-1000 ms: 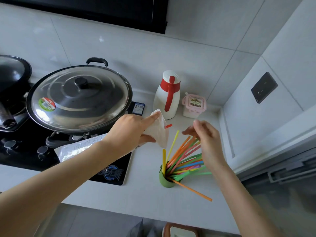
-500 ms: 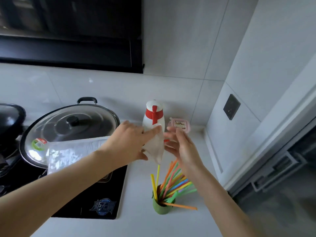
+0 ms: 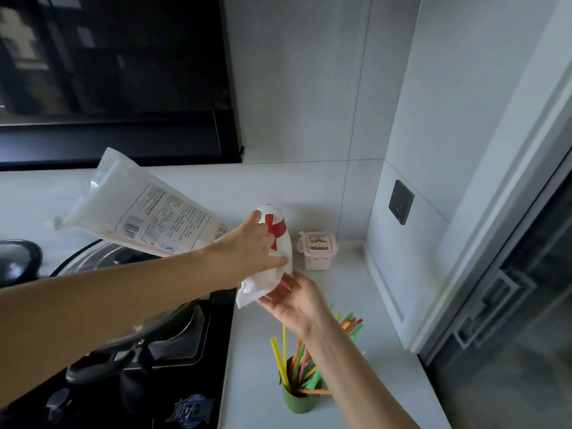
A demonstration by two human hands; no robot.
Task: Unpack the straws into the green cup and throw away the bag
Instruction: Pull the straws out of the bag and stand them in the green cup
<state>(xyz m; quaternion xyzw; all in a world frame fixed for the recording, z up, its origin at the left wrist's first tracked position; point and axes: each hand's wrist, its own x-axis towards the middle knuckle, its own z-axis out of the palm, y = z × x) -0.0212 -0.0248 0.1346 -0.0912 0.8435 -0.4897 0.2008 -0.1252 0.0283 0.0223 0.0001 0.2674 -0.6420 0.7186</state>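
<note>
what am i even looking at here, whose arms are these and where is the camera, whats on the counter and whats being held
There is no machine: these are a person's two bare arms, filmed by one wide-angle camera worn on their head, looking forward and down. That is why the walls bend.

The left hand grips a clear printed plastic bag, tilted up over the stove. The right hand is open, palm up, under the bag's lower end.

On the white counter stands a green cup full of coloured straws. Further back stand a white jug with a red handle and a small pink lidded box. To the left is a black stove with a lidded pan.
</note>
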